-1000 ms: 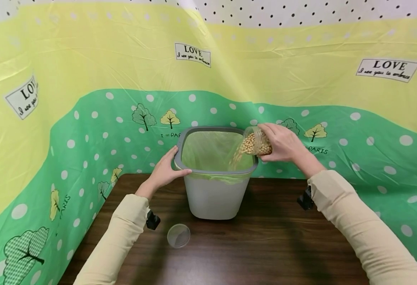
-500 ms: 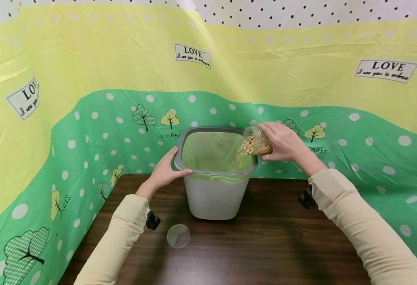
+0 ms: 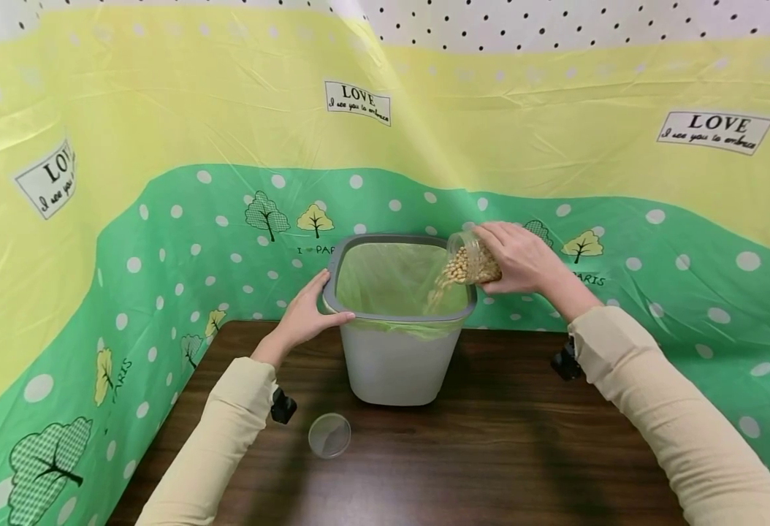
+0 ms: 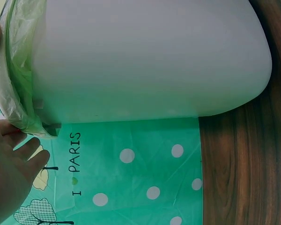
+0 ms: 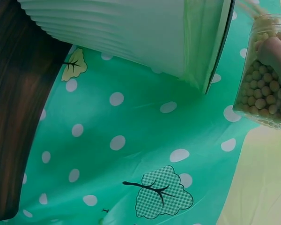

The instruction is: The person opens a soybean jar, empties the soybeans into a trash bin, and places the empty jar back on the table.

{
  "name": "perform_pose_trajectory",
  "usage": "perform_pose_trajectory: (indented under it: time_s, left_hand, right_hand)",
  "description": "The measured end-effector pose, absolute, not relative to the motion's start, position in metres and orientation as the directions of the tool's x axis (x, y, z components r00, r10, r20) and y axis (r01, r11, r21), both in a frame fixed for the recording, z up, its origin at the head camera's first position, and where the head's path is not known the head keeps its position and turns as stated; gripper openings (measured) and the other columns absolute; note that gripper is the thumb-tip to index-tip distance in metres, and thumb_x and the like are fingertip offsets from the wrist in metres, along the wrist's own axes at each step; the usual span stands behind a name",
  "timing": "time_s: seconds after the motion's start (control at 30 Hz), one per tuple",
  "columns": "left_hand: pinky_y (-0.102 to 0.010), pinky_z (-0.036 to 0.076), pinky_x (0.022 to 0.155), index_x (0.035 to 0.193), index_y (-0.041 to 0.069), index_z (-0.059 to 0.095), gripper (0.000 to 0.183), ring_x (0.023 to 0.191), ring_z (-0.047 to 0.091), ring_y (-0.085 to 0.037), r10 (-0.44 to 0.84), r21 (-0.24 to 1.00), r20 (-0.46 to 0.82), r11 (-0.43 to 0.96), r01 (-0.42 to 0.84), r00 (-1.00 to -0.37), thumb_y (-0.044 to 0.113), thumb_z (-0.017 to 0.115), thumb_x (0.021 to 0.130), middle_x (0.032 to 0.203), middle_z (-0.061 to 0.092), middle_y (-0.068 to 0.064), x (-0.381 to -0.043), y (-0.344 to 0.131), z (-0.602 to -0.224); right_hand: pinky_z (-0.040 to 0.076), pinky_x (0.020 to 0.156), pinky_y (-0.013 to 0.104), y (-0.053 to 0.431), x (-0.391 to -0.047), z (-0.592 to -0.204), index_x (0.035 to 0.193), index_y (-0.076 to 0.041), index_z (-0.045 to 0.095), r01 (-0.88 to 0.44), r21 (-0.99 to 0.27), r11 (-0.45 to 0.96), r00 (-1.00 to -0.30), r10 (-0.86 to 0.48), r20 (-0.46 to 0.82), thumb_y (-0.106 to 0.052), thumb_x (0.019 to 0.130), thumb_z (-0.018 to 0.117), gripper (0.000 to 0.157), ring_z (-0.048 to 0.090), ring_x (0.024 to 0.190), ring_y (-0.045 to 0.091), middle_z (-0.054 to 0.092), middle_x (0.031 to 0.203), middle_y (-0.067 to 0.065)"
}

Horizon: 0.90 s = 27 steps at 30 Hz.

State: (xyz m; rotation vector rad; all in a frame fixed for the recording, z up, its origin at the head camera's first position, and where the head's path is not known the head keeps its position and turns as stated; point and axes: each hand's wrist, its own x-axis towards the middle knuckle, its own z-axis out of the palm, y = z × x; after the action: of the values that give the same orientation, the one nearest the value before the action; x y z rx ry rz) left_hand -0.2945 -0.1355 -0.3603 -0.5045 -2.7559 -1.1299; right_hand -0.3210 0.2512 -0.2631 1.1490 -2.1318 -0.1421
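Note:
My right hand (image 3: 519, 257) holds a clear plastic jar (image 3: 465, 241) tipped over the right rim of a light grey trash can (image 3: 398, 365). Soybeans (image 3: 485, 264) lie inside the jar, and a blurred stream of them falls from its mouth into the can. A pale green bag (image 3: 391, 274) lines the can and folds out under its dark grey rim. At the near left corner of that rim, my left hand (image 3: 302, 318) holds on, thumb in front and fingers along the side. In the right wrist view, the thumb presses the jar (image 5: 260, 96) wall.
A round clear lid (image 3: 329, 436) lies on the dark wooden table (image 3: 477, 467), in front of the can and to its left. Behind and at both sides hangs a green and yellow printed plastic sheet (image 3: 227, 109), close behind the can.
Soybeans keep streaming out of the jar, and fewer remain near its mouth. The right hand and jar shift only slightly; the left hand stays at the rim.

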Motion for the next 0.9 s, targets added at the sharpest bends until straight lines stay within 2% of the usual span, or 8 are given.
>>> perform_pose_trajectory:
  time_s: [0.27,0.57,0.9]
  left_hand:
    - [-0.051,0.023,0.105,0.146,0.015,0.019,0.097,0.137,0.015,-0.023,0.255,0.662,0.237,0.663,0.348,-0.937,0.059,0.065,0.072,0.151,0.014,0.001,-0.295,-0.135,-0.361]
    - [-0.051,0.024,0.105,0.146,0.015,0.019,0.097,0.137,0.016,-0.024,0.257,0.657,0.239,0.667,0.350,-0.937,0.058,0.065,0.073,0.151,0.015,0.000,-0.296,-0.135,-0.360]
    - [-0.050,0.023,0.105,0.146,0.015,0.019,0.097,0.137,0.016,-0.024,0.258,0.660,0.233,0.666,0.347,-0.938,0.058,0.065,0.073,0.151,0.015,0.000,-0.296,-0.135,-0.360]
  right_hand:
    - [0.041,0.090,0.051,0.245,-0.325,-0.259,0.127,0.007,0.042,-0.699,0.425,0.575,-0.347,-0.793,0.501,-0.040,0.049,0.081,0.099,0.050,0.106,0.039,0.051,0.118,0.024]
    - [0.038,0.095,0.049,0.240,-0.326,-0.254,0.127,0.006,0.043,-0.692,0.465,0.553,-0.367,-0.823,0.434,-0.042,0.050,0.083,0.099,0.048,0.111,0.038,0.050,0.121,0.024]
    - [0.038,0.095,0.048,0.241,-0.328,-0.252,0.128,0.004,0.043,-0.670,0.523,0.528,-0.353,-0.845,0.402,-0.042,0.050,0.084,0.099,0.048,0.110,0.037,0.050,0.121,0.023]
